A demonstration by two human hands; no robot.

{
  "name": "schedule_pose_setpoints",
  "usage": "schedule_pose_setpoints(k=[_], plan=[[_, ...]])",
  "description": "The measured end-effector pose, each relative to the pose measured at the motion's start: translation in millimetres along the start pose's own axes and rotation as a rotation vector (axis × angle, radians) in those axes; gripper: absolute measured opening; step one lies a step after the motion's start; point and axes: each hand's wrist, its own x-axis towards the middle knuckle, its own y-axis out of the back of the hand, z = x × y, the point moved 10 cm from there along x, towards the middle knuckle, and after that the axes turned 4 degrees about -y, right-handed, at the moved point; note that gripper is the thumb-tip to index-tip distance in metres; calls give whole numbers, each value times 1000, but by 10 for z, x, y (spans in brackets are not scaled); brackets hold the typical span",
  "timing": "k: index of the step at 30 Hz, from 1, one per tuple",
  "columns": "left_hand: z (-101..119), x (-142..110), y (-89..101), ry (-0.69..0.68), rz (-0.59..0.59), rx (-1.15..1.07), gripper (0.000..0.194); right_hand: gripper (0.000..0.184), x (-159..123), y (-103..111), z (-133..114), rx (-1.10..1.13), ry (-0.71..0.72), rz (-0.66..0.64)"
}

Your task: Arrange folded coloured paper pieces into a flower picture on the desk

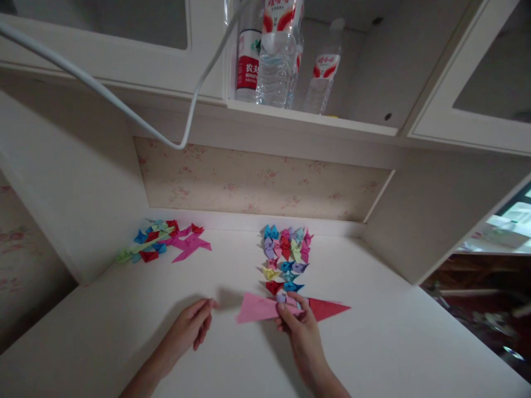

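Note:
My right hand point(305, 337) pinches a folded pink paper point(255, 308) between thumb and fingers, its wide end pointing left above the white desk. Just behind that hand, a pointed red folded paper point(329, 309) extends to the right; whether the hand touches it I cannot tell. My left hand point(193, 323) hovers to the left of the pink paper, apart from it, fingers curled together with nothing visible in them. Beyond my right hand, small folded paper figures point(286, 249) in many colours stand in rows. My right hand partly hides the nearest ones.
At the back left lies a cluster of coloured paper figures point(151, 240), with a larger magenta folded piece point(191, 243) beside it. Overhead, a cabinet shelf point(352, 124) holds several plastic bottles point(276, 66). A white cable point(136, 119) hangs across the upper left.

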Motion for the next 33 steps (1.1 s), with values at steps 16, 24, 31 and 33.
schedule_pose_setpoints(k=[16, 24, 31, 33], plan=[[-108, 69, 27, -78, -27, 123, 40, 56, 454, 1969, -684, -585, 58, 246], [-42, 55, 47, -57, 17, 131, 41, 50, 478, 2005, -708, -1090, 302, 349], [-73, 50, 21, -64, -18, 129, 40, 51, 527, 2048, -661, -1202, 345, 383], [-73, 48, 24, -72, -16, 135, 39, 52, 499, 2013, -705, -1246, 436, 401]])
